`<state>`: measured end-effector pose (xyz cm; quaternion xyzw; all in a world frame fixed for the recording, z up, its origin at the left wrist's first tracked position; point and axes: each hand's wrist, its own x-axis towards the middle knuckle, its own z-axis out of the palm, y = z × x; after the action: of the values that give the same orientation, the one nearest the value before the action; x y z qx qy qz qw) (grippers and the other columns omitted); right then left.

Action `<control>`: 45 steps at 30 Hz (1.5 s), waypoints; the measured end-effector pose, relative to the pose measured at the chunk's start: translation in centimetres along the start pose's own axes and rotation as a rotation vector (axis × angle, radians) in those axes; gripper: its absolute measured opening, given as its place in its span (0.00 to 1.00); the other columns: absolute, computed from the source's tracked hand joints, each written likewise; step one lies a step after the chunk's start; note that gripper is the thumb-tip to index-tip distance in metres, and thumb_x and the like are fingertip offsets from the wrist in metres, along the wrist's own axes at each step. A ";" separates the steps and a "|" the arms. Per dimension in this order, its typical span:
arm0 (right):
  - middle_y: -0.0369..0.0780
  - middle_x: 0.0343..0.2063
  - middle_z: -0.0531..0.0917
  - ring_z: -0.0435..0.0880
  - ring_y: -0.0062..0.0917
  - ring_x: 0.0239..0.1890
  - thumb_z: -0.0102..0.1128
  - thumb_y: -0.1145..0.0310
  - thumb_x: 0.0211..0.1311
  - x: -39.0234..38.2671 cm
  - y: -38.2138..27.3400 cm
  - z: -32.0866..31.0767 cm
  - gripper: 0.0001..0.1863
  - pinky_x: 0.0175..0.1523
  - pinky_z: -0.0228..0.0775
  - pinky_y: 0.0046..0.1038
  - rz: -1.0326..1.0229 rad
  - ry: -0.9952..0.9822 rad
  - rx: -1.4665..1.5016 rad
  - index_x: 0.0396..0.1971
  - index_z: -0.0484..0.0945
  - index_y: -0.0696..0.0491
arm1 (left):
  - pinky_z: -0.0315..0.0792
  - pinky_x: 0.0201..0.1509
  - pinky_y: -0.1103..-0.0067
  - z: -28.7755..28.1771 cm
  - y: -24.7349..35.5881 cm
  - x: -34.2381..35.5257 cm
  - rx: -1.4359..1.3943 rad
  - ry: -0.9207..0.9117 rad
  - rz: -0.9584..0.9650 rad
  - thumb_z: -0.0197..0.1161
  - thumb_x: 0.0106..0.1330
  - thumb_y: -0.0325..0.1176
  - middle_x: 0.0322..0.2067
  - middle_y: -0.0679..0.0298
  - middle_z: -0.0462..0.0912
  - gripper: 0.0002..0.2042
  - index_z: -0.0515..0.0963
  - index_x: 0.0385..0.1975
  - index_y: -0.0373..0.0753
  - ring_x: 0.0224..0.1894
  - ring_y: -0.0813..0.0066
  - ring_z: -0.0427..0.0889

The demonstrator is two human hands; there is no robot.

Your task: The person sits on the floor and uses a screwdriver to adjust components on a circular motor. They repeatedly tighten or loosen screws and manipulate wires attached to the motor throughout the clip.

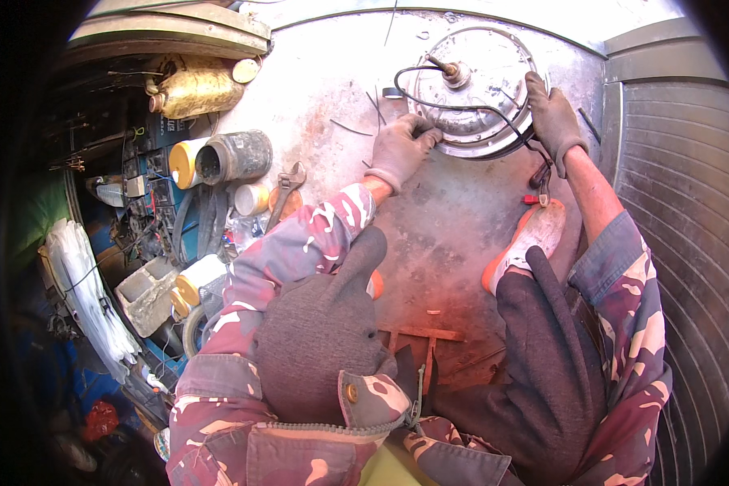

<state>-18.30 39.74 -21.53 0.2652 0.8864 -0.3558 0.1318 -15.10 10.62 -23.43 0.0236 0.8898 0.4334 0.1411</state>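
Glare washes out floor [324,61] beyond my fingers [431,136]; far left of them dim; edges bent, corners black.

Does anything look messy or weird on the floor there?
Yes: thin black strips lie scattered on the stained grey floor, left of the round silver metal hub. They look odd because they're loose and point different ways; I can't tell what they came from.

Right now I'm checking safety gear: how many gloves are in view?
2: a glove on the left hand, by the round metal hub's near-left rim; another on the right hand, at the hub's right rim. More may be hidden in the dark left edge.
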 end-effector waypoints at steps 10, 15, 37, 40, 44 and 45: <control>0.65 0.49 0.85 0.85 0.54 0.58 0.46 0.24 0.69 0.0 0.2 0.1 0.53 0.66 0.72 0.44 0.001 -0.008 0.012 0.53 0.79 0.70 | 0.80 0.47 0.69 0.3 -0.4 0.2 0.148 -0.013 0.115 0.73 0.67 0.34 0.37 0.54 0.89 0.10 0.87 0.40 0.33 0.40 0.62 0.89; 0.64 0.48 0.85 0.85 0.54 0.57 0.45 0.24 0.69 -0.1 0.2 0.3 0.52 0.65 0.73 0.44 0.009 -0.007 0.010 0.51 0.80 0.69 | 0.81 0.50 0.71 0.3 -0.6 0.0 0.085 -0.039 0.051 0.73 0.67 0.34 0.41 0.53 0.90 0.11 0.87 0.43 0.33 0.43 0.63 0.90; 0.63 0.48 0.85 0.86 0.52 0.57 0.46 0.25 0.70 -0.9 -0.4 -0.2 0.52 0.65 0.73 0.43 0.034 -0.055 0.050 0.54 0.78 0.70 | 0.80 0.48 0.66 0.3 -0.2 0.0 0.156 -0.023 0.089 0.69 0.69 0.36 0.38 0.50 0.89 0.10 0.86 0.40 0.34 0.42 0.53 0.89; 0.64 0.48 0.85 0.86 0.53 0.57 0.45 0.25 0.70 -0.8 -0.4 -0.2 0.52 0.65 0.73 0.44 0.030 -0.056 0.039 0.54 0.78 0.70 | 0.80 0.49 0.67 0.2 -0.3 -0.1 0.101 -0.039 0.073 0.70 0.68 0.36 0.39 0.51 0.89 0.11 0.86 0.42 0.34 0.42 0.56 0.89; 0.64 0.49 0.85 0.85 0.54 0.57 0.45 0.24 0.69 -0.5 -0.1 0.0 0.53 0.66 0.73 0.44 0.025 -0.047 0.026 0.53 0.78 0.70 | 0.81 0.49 0.69 -0.6 -0.2 -0.5 0.051 -0.035 0.065 0.72 0.68 0.38 0.38 0.53 0.90 0.13 0.87 0.43 0.34 0.42 0.60 0.90; 0.64 0.49 0.85 0.85 0.54 0.57 0.45 0.24 0.69 -0.5 -0.1 0.0 0.53 0.66 0.73 0.44 0.021 -0.040 0.023 0.53 0.78 0.70 | 0.81 0.49 0.69 -0.8 -0.1 -0.5 0.051 -0.050 0.023 0.72 0.68 0.39 0.38 0.53 0.90 0.14 0.87 0.43 0.34 0.42 0.61 0.90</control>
<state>-17.94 39.51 -21.30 0.2689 0.8765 -0.3700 0.1503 -14.79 9.85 -22.91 0.0483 0.8963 0.4117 0.1576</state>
